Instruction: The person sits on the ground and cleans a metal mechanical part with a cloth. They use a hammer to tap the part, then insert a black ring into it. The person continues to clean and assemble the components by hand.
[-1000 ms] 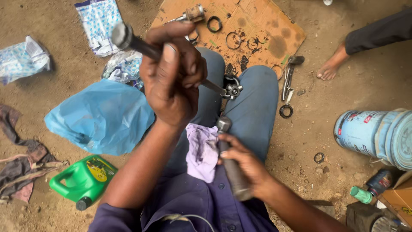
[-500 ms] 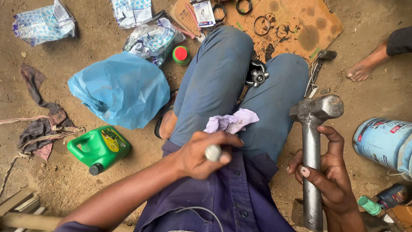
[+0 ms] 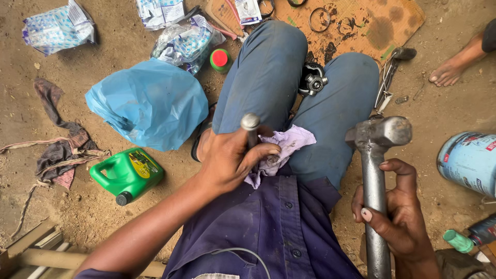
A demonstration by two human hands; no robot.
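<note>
Left hand: left hand (image 3: 230,157) rests on the lap, fingers wrapped tight round a short metal rod (image 3: 251,126) that stands nearly upright, its rounded top poking out above the fist.
Right hand: right hand (image 3: 398,214) is closed round the steel shaft of a hammer (image 3: 376,170), thumb and fingers curled, head held up beside the right knee.
Rod: over the lap, between the thighs, touching a lilac rag (image 3: 284,147) (crumpled, partly under the fist).
Hammer: all metal, head level with the rag and well apart from the rod.
Clothing: blue jeans (image 3: 268,72) and a dark blue shirt (image 3: 268,227), buttons showing.
Between the knees: a small dark metal part (image 3: 313,82) on the ground, details hard to make out.
Left side of the person: a blue plastic bag (image 3: 150,103), a green jug (image 3: 126,173) lying on its side, a red-and-green cap (image 3: 220,59), and dirty rags (image 3: 62,144) on the dirt.
Ahead: a stained cardboard sheet (image 3: 372,26) with metal rings on it.
Right side: pliers (image 3: 388,77) by the knee, a pale blue drum (image 3: 470,160), and another person's bare foot (image 3: 449,70) at the edge.
</note>
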